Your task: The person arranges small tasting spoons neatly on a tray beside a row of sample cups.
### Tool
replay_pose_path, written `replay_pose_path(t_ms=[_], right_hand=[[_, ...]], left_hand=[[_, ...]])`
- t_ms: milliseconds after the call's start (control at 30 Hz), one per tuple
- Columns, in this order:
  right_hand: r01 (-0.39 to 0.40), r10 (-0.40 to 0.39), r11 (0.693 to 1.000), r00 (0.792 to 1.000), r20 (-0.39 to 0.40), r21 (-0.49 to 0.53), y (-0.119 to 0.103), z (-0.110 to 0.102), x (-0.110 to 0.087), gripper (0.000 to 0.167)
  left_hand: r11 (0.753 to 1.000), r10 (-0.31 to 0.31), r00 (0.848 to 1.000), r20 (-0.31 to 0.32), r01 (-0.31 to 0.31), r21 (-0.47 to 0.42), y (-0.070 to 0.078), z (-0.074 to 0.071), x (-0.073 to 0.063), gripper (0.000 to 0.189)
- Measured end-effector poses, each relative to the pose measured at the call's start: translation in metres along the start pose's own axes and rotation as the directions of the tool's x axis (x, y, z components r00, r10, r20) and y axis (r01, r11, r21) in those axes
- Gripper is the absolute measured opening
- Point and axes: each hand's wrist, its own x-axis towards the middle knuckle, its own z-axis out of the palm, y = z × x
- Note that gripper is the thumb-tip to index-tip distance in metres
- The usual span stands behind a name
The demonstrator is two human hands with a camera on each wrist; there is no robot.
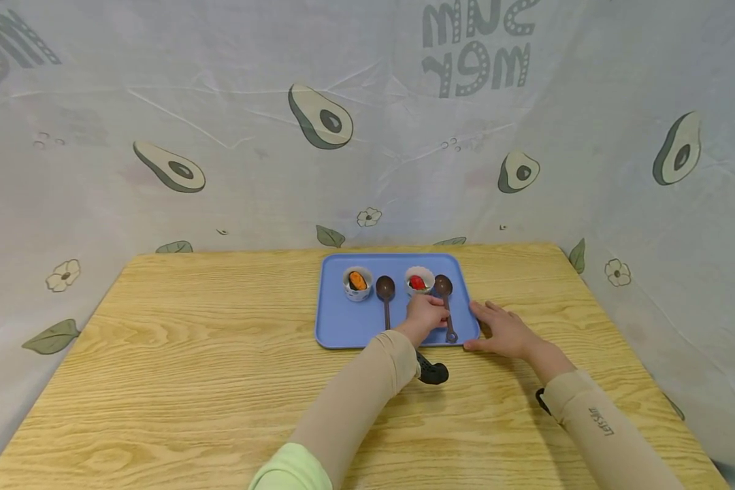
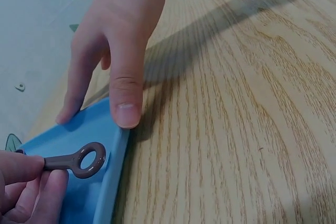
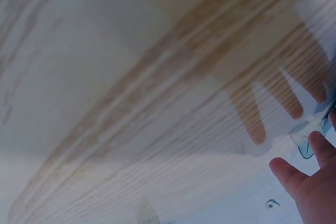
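My left hand (image 1: 425, 314) pinches the handle of a brown spoon (image 1: 444, 286) on the right side of a blue tray (image 1: 333, 330). In the left wrist view the left hand's thumb and fingers (image 2: 37, 187) grip that handle near its ring end (image 2: 93, 160). With fingers spread, my right hand (image 1: 507, 333) rests against the tray's right near corner, its thumb touching the rim. Beside the left hand sits a small white cup (image 1: 427, 275) holding a red piece (image 1: 416, 282). The right wrist view catches only part of the right hand (image 3: 317, 187).
A second brown spoon (image 1: 385, 288) lies mid-tray. Left of it stands a patterned white cup (image 1: 356, 295) with an orange-and-black piece (image 1: 358, 280). The tray is near the far edge of a wooden table (image 1: 190, 367), before an avocado-print cloth (image 1: 251, 204).
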Motion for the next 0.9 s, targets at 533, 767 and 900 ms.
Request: replay_pose_path(t_ms=[533, 767, 900], right_hand=[[0.014, -0.014, 1.000, 1.000, 0.000, -0.007, 0.0023, 0.0013, 0.0009, 0.094], [0.004, -0.004, 1.000, 1.000, 0.005, -0.001, 0.0018, 0.0014, 0.0010, 0.094], [-0.003, 0.003, 1.000, 1.000, 0.008, 0.002, 0.0011, 0.0006, 0.0003, 0.094]], left_hand=[[0.986, 0.000, 1.000, -0.025, 0.005, 0.169, 0.0020, 0.0005, -0.0015, 0.006], [0.983, 0.015, 0.999, -0.042, -0.007, 0.184, 0.0035, 0.0019, -0.0010, 0.005], [0.975, 0.029, 0.998, -0.062, -0.014, 0.221, 0.0028, 0.0009, -0.0009, 0.006]])
